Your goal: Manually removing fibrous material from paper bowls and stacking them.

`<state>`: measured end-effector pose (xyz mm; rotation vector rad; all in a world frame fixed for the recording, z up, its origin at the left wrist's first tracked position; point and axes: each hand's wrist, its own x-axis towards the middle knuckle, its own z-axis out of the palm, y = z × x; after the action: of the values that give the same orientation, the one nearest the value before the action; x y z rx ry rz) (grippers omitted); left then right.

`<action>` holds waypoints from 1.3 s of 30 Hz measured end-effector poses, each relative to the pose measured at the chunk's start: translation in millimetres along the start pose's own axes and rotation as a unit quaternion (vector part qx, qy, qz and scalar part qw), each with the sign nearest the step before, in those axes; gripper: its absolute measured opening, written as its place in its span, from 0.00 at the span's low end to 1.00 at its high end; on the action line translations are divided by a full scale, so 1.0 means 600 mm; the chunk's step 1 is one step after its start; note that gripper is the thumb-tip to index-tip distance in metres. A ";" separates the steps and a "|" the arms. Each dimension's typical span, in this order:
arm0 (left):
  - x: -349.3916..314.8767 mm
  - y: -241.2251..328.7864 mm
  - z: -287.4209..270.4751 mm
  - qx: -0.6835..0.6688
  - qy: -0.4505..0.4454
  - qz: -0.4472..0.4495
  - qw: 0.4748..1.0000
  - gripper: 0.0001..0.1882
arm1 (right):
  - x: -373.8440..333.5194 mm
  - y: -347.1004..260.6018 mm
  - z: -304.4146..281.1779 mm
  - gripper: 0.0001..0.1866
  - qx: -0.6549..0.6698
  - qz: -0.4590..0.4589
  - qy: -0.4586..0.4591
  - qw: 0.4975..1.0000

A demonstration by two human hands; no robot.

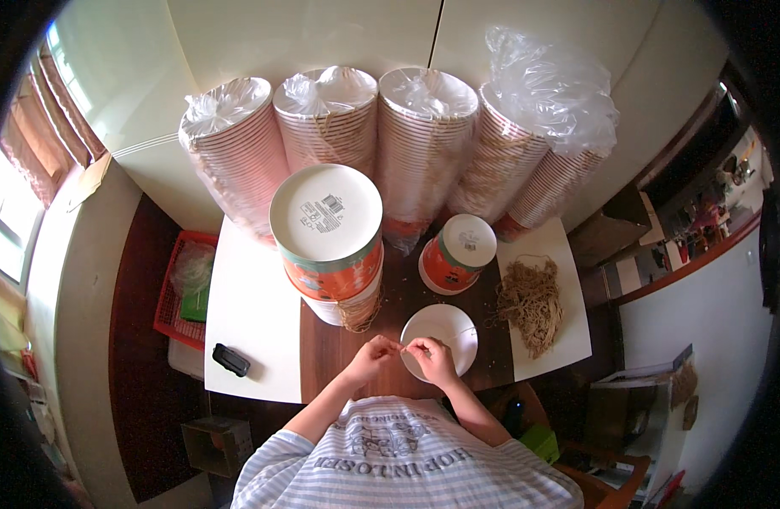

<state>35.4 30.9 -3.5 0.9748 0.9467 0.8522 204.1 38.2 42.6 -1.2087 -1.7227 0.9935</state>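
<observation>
My left hand and my right hand meet fingertip to fingertip at the near left rim of a white paper bucket, whose open mouth faces up. Both are closed in a pinch. Whatever sits between the fingertips is too small to make out. Just beyond my left hand, an upturned orange and green paper bucket tops a stack, with loops of tan cord hanging on its side. A smaller upturned orange bucket stands behind the white one. Right of it lies a tangled heap of tan cord.
Tall stacks of paper buckets in clear plastic line the table's back against the wall. A black case-like object lies on the table's white left side. A red basket stands beyond the left edge; a wooden chair is at lower right.
</observation>
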 end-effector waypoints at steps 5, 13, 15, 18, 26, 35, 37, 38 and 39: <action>0.005 0.007 0.004 0.247 0.008 0.133 0.960 0.09 | -0.004 0.006 0.000 0.05 0.011 0.034 -0.010 0.999; 0.000 0.023 0.007 0.096 0.019 0.012 0.995 0.04 | -0.015 0.039 0.005 0.05 -0.034 0.068 -0.023 0.997; -0.003 0.031 0.008 0.051 0.010 0.019 0.998 0.05 | -0.016 0.040 0.005 0.05 -0.041 0.077 -0.033 0.996; -0.007 0.040 0.009 -0.006 -0.002 0.031 0.999 0.05 | -0.015 0.035 0.003 0.05 -0.039 0.083 -0.037 0.995; -0.011 0.045 0.009 0.078 -0.004 -0.047 0.996 0.07 | -0.011 0.025 0.000 0.05 0.025 0.085 -0.029 0.996; -0.001 0.019 0.015 0.156 0.047 0.040 0.986 0.08 | -0.013 0.029 0.002 0.06 0.007 0.083 -0.026 0.996; -0.003 0.023 0.019 0.165 0.071 0.024 0.984 0.08 | -0.012 0.031 0.002 0.06 0.000 0.079 -0.026 0.997; -0.002 0.021 0.019 0.165 0.071 0.024 0.984 0.08 | -0.012 0.032 0.002 0.05 -0.008 0.075 -0.027 0.997; -0.002 0.018 0.018 0.172 0.078 0.027 0.982 0.09 | -0.012 0.032 0.002 0.05 -0.008 0.075 -0.027 0.997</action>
<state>43.3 30.5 9.5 1.2481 1.2344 0.8352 211.1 35.4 23.3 -1.3491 -1.7033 1.1119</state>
